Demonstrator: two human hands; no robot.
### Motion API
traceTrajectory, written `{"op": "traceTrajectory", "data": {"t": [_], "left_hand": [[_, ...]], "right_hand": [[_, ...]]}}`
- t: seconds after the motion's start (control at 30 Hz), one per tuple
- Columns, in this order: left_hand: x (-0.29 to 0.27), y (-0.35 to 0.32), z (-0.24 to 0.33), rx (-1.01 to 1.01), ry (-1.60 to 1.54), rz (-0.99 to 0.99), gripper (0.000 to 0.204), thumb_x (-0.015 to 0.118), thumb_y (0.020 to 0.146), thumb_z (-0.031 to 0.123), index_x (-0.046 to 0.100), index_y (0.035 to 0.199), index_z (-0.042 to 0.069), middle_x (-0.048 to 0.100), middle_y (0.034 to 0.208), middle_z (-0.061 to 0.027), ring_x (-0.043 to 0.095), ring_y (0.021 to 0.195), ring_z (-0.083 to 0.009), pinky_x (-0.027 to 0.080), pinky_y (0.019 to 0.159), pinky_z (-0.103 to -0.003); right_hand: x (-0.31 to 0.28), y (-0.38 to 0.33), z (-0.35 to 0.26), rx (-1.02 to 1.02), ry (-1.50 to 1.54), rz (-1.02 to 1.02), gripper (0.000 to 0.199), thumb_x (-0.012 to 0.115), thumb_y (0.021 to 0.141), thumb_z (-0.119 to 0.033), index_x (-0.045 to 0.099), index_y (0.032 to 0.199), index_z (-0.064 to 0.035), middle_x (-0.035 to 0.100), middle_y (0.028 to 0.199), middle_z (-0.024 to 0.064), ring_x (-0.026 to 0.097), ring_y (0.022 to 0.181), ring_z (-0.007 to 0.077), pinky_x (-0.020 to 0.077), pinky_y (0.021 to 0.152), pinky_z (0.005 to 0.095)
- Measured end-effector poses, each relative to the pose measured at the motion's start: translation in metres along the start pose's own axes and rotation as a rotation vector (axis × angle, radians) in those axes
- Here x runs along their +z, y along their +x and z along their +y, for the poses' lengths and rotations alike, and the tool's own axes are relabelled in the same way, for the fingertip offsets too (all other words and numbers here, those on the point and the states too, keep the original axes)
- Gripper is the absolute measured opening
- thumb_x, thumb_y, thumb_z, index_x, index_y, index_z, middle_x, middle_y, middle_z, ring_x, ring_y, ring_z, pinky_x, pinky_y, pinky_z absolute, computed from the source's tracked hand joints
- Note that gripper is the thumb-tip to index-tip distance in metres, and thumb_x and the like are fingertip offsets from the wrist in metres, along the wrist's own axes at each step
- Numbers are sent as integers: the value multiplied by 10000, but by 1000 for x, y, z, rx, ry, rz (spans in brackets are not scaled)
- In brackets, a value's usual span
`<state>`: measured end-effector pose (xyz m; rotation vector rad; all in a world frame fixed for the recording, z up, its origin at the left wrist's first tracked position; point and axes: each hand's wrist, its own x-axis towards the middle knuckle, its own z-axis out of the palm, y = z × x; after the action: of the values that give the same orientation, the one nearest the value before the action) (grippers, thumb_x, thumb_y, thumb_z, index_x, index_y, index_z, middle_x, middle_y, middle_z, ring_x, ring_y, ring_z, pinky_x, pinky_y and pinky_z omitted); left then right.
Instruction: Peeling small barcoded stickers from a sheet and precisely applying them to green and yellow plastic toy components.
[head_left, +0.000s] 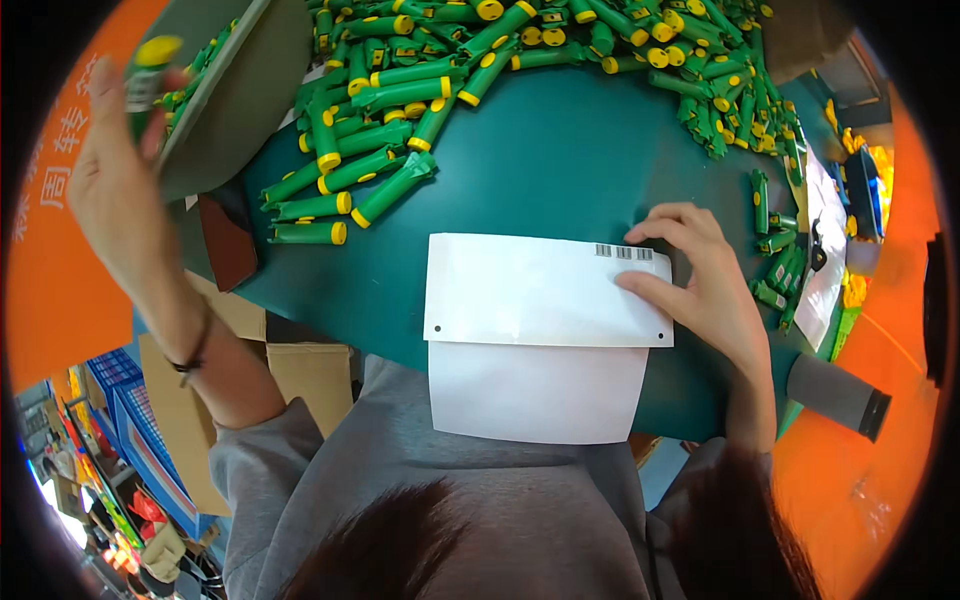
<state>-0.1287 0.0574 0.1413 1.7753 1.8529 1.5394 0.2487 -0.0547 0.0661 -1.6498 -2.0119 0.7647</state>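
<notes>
At the upper left my left hand (112, 190), blurred by motion, is closed around a green tube with a yellow cap (143, 90). It is raised by the rim of a grey bin (225, 105) that has more such tubes inside. A white label sheet (530, 290) lies near the table's front edge, with a few small barcode stickers (622, 253) at its upper right. A second white sheet (535, 390) shows under it and hangs over the edge. My right hand (695, 265) is at the sheet's right side, thumb and forefinger apart beside the stickers, holding nothing.
Many green tubes with yellow caps (420, 90) are heaped across the far side of the teal table (560, 140). Several more (780, 265) lie at the right, near a white sheet (825, 240). A grey cylinder (835, 393) lies at the right edge. Cardboard boxes (310, 375) stand below left.
</notes>
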Motion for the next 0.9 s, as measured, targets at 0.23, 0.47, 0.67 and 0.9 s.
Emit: {"op": "traceTrajectory", "data": {"t": [0.23, 0.47, 0.67, 0.9], "left_hand": [[75, -67, -13, 836, -132, -312, 270, 763, 811, 94, 709, 1075, 87, 708, 1072, -54, 656, 972, -251, 533, 816, -337], [125, -156, 18, 809, -220, -580, 259, 846, 717, 167, 758, 955, 113, 683, 959, 0, 608, 843, -208, 505, 683, -325], [123, -158, 15, 607, -215, -632, 165, 813, 744, 193, 743, 878, 128, 671, 931, 33, 590, 883, -187, 456, 704, -332], [123, -159, 10, 781, -134, -529, 161, 820, 754, 202, 748, 883, 138, 671, 936, 45, 587, 884, -197, 448, 715, -332]], "right_hand": [[7, 6, 3, 264, 325, -177, 200, 780, 816, -96, 684, 972, -16, 647, 897, 36, 603, 828, 108, 479, 742, 249], [16, 6, 10, 399, 772, -110, 132, 744, 867, -34, 710, 988, 7, 722, 942, 56, 652, 862, 83, 508, 776, 214], [18, 9, 18, 431, 828, -74, 147, 762, 848, -6, 719, 988, 6, 728, 928, 64, 663, 837, 87, 525, 780, 222], [20, 10, 18, 459, 865, -88, 126, 765, 844, -4, 723, 963, -3, 727, 915, 57, 664, 829, 90, 528, 774, 228]]}}
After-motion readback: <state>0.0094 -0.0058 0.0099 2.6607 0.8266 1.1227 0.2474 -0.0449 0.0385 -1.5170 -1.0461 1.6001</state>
